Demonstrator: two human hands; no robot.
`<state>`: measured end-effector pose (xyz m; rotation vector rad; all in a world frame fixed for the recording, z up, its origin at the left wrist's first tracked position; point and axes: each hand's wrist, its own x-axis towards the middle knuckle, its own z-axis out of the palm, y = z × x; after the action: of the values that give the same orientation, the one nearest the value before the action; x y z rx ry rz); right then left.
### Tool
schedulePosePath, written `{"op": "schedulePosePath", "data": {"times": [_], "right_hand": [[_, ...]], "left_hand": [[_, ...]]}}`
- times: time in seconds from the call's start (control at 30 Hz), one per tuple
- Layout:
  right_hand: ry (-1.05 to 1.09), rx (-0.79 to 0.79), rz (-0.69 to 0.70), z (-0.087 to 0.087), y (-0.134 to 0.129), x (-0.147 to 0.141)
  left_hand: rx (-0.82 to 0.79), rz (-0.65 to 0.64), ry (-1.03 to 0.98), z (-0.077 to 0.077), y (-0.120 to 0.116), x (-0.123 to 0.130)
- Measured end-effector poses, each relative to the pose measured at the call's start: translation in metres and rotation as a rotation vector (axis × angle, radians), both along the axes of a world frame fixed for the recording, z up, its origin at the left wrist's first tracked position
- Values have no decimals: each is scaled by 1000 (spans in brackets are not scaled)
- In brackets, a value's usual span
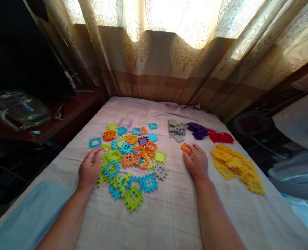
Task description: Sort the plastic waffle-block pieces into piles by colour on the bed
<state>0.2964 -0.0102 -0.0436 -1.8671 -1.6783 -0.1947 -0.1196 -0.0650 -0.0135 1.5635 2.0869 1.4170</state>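
My right hand (197, 162) pinches an orange interlocking plastic tile (186, 148) with notched edges, just above or on the sheet. At the left edge of a mixed pile, my left hand (89, 167) is curled with thumb and fingertips together; whatever they may hold is hidden. Beside it lie a blue frame tile (112, 169), a green tile (114, 156) and another blue frame tile (94, 142). The pile also has orange window tiles (128, 160), a purple tile (143, 140), a grey tile (160, 172) and a green window tile (133, 198) at the near side.
Single-colour heaps lie to the right: grey tiles (177, 130), purple tiles (197, 131), red tiles (220, 136) and yellow tiles (237, 166). A light blue cloth (36, 211) covers the near left corner. A glass jug (23, 109) stands on a side table, left. Curtains (159, 66) hang behind.
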Motion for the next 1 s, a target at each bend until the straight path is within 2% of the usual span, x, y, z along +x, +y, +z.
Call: {"op": "schedulePosePath", "data": {"times": [0.13, 0.23, 0.37, 0.43, 0.53, 0.6, 0.73, 0.83, 0.93, 1.0], "right_hand": [[-6, 2, 68, 7, -5, 6], [19, 20, 122, 18, -7, -7], [49, -74, 316, 39, -4, -57], [60, -145, 369, 46, -1, -87], [60, -200, 354, 46, 3, -120], [60, -218, 327, 41, 4, -131], [92, -218, 345, 33, 7, -132], [158, -195, 387, 35, 10, -125], [202, -125, 377, 43, 14, -108], [187, -90, 313, 49, 17, -88]], "left_hand": [[-2, 10, -17, -2, 1, -1], [-3, 10, -19, -3, 2, -1], [-1, -5, -16, -1, 2, 1], [2, -7, -17, 0, 1, 1], [-5, -4, -22, -1, 2, 0], [-13, -7, -29, -2, 2, -1], [-28, 0, -41, -5, 3, -2], [-40, 7, -38, -5, 2, -1], [-43, 3, -27, -5, 2, -1], [-43, 7, -26, -5, 2, -1]]}}
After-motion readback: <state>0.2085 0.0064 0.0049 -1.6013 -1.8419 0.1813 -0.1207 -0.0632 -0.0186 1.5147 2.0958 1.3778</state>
